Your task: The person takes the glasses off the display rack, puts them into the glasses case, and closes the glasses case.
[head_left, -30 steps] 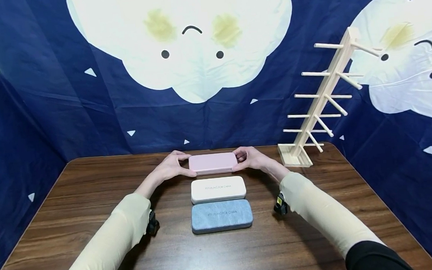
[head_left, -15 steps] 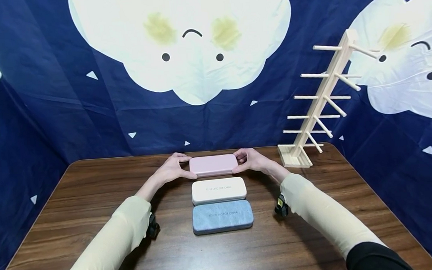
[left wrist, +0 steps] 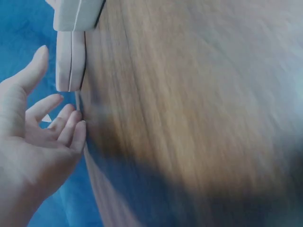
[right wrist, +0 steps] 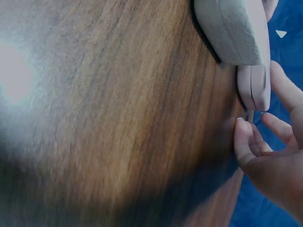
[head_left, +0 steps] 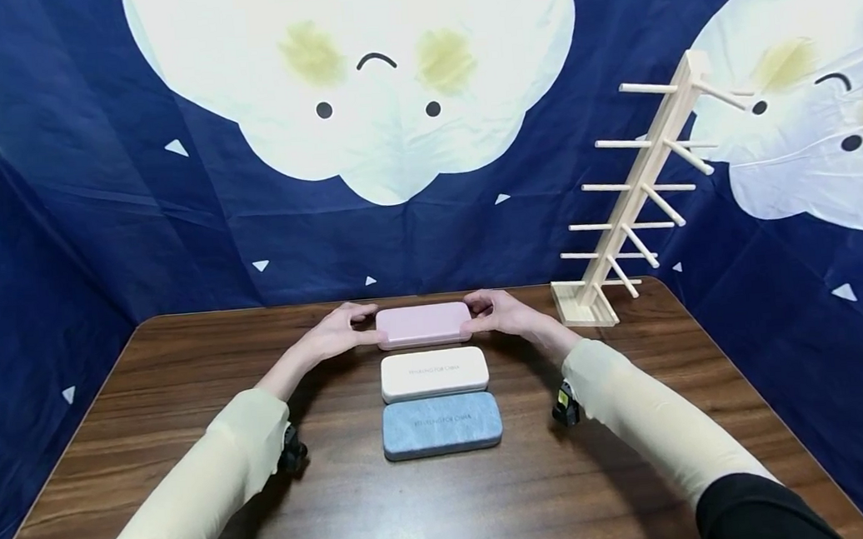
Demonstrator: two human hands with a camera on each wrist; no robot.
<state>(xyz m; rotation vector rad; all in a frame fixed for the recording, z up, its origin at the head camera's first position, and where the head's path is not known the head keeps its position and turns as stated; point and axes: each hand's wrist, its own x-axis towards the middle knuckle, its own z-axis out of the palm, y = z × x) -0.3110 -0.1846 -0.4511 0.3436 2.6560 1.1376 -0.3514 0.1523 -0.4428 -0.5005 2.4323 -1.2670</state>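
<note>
A pink glasses case (head_left: 424, 323) lies closed at the back of the table, between both hands. My left hand (head_left: 337, 333) is at its left end, fingers spread and loosely bent; in the left wrist view the thumb (left wrist: 35, 66) stands apart from the case. At the right end is my right hand (head_left: 500, 313), its thumb (right wrist: 284, 85) close against the case and its other fingers loosely bent beyond the end. Whether that thumb touches is hard to tell. In front lie a white glasses case (head_left: 434, 373) and a blue glasses case (head_left: 442, 424), aligned in a column.
A wooden peg stand (head_left: 643, 179) with several dowels rises at the table's back right corner. Behind the brown wooden table (head_left: 448, 510) hangs a dark blue cloth (head_left: 303, 253) with white clouds.
Both thumbs have lifted from the pink case's lower front corners. My left hand and forearm have shifted slightly left. The three cases keep their places.
</note>
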